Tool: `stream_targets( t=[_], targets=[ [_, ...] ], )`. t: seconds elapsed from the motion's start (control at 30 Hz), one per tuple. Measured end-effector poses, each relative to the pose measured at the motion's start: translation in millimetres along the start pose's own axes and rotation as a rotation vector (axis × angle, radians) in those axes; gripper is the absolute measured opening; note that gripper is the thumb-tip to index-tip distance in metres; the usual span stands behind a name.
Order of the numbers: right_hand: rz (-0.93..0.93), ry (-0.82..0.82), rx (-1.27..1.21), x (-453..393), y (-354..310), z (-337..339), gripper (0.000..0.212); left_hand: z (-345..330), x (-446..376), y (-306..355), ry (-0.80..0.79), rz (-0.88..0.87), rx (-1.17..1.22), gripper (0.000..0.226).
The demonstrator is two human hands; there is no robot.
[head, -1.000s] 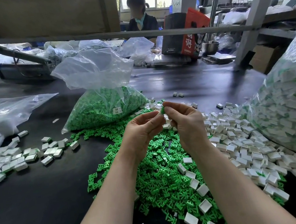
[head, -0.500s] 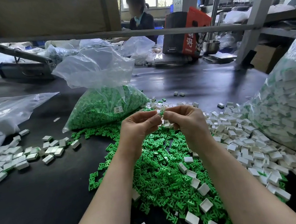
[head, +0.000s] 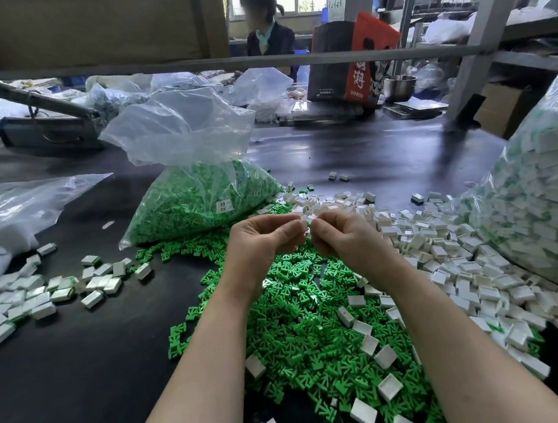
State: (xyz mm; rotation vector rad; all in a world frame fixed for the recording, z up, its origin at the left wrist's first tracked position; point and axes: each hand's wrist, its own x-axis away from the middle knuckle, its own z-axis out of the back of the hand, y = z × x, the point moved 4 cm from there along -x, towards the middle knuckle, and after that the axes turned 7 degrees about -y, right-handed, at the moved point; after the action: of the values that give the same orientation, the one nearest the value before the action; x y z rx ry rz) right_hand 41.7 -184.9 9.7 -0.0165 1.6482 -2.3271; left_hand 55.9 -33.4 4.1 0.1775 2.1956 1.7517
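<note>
black table [head: 82,387] under everything. huge clear bag of white caps [head: 545,204] far right of the grip. open bag of green clips [head: 197,202] just beyond the grip, slightly left. loose green pile [head: 300,333] directly below the grip, white pile [head: 448,262] right of it, group of white blocks [head: 39,298] well left. left hand [head: 260,244] and right hand [head: 346,238] meet fingertip to fingertip above the green pile, fingers curled, both pinching one small white piece [head: 306,221] between them. piece mostly hidden, held off the table.
</note>
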Motion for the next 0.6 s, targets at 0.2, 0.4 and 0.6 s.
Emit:
stream_targets(
  t=[0.2,0.4,0.6],
  targets=[
    [-0.005,-0.082,-0.15,2.3,-2.0,-0.8,0.021,-0.3,-1.0,-6.1,-0.234,0.151,-0.281,0.023],
    [-0.044,-0.184,-0.187,7.9,-1.5,-4.7,0.03,-7.9,3.3,-10.9,-0.369,0.175,-0.235,0.031],
    [-0.07,-0.245,-0.267,8.6,0.0,-7.2,0.034,-7.8,2.0,-16.0,-0.428,0.203,-0.183,0.029]
  ],
)
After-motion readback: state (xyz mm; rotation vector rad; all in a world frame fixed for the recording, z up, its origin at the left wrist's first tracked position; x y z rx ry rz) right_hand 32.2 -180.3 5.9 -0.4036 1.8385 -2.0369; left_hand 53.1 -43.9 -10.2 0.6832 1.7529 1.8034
